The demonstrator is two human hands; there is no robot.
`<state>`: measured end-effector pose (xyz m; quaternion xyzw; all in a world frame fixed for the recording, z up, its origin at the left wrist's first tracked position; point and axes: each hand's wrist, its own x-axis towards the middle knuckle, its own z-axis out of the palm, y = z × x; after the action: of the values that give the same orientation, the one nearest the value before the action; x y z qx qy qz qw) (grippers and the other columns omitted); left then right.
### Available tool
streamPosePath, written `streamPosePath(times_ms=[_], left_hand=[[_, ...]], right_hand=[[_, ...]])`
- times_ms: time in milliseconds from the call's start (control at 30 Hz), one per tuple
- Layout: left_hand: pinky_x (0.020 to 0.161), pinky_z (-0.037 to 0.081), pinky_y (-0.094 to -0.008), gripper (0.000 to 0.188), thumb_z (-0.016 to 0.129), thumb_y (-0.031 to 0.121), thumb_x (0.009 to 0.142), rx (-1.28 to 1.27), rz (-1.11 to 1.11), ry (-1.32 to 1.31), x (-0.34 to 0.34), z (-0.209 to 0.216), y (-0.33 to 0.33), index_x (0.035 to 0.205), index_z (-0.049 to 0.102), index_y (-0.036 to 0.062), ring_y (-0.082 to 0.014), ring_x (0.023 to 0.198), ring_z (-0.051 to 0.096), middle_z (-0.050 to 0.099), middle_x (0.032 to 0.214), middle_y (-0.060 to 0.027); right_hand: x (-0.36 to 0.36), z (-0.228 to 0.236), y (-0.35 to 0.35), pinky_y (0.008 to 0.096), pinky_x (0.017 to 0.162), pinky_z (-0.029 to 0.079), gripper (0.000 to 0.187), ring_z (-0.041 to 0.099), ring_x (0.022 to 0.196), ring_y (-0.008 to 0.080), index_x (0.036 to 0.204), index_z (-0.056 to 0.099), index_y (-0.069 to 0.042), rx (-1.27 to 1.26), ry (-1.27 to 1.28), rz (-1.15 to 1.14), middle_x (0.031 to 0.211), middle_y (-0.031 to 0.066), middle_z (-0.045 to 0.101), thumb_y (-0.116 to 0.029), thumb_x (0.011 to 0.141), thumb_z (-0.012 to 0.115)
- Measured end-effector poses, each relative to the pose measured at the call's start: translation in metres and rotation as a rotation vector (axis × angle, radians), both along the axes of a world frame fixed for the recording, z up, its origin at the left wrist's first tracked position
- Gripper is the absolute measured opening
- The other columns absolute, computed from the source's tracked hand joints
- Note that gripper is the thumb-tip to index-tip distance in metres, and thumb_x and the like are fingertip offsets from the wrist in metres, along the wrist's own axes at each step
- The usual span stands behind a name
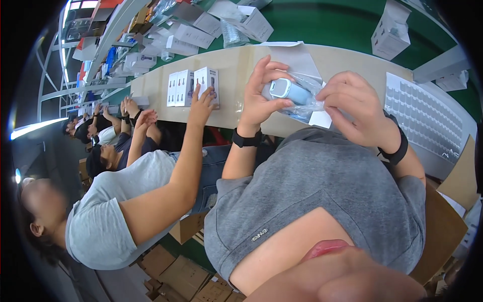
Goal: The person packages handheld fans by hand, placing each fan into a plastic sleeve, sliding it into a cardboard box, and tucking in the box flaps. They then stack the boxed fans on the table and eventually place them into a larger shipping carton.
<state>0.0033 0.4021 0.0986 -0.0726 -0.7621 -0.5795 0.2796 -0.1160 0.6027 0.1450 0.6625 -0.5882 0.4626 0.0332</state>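
Note:
A small light-blue device with a rounded rectangular end (291, 91) is held over the table in front of me, partly inside a clear plastic bag (305, 109). My left hand (257, 95) grips its left side, fingers above and thumb below. My right hand (354, 107) pinches the bag's right end between thumb and fingers. Just behind the device stands an open white box (297, 56) with its flap up. Below the bag a white piece of card or box flap (320, 119) shows; my hands hide part of the box.
White printed boxes (180, 89) stand on the tan table (234, 65) to the left, where a co-worker's hand (200, 106) touches one. At right lies a sheet with rows of pale scalloped pieces (421, 111). Beyond the table, opened white boxes (251, 24) rest on a green surface (322, 22).

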Motion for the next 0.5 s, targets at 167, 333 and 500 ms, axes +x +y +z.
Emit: streamPosePath(times_ms=[167,333,500], left_hand=[[0.091,0.037,-0.0382,0.094,0.079,0.015,0.059,0.1,0.058,0.039,0.004,0.002,0.004,0.136,0.027,0.006,-0.0249,0.103,0.051,0.064,0.088,-0.008],[0.09,0.037,-0.0377,0.089,0.078,0.016,0.061,0.048,0.23,0.039,-0.009,0.014,0.016,0.134,0.03,0.0037,-0.0256,0.103,0.051,0.064,0.085,-0.0077],[0.09,0.035,-0.0388,0.076,0.075,0.018,0.066,-0.6,0.522,0.153,-0.031,0.036,0.001,0.129,0.036,0.0011,-0.0303,0.103,0.048,0.058,0.102,-0.0134]], right_hand=[[-0.003,0.004,-0.01,0.0375,0.087,0.04,0.045,0.05,0.105,0.0316,0.105,0.051,-0.002,0.053,-0.168,0.048,0.112,0.0144,0.054,-0.009,0.065,0.071],[-0.011,-0.031,-0.022,0.0373,0.095,0.036,0.092,0.038,0.121,0.0297,0.133,0.026,-0.003,0.1,-0.479,-0.012,0.131,0.0143,0.037,-0.02,0.06,0.079],[-0.035,-0.058,-0.052,0.0353,0.096,0.036,0.093,0.039,0.12,0.0251,0.134,0.027,-0.002,0.091,-0.663,-0.12,0.13,0.0129,0.04,-0.023,0.061,0.081]])
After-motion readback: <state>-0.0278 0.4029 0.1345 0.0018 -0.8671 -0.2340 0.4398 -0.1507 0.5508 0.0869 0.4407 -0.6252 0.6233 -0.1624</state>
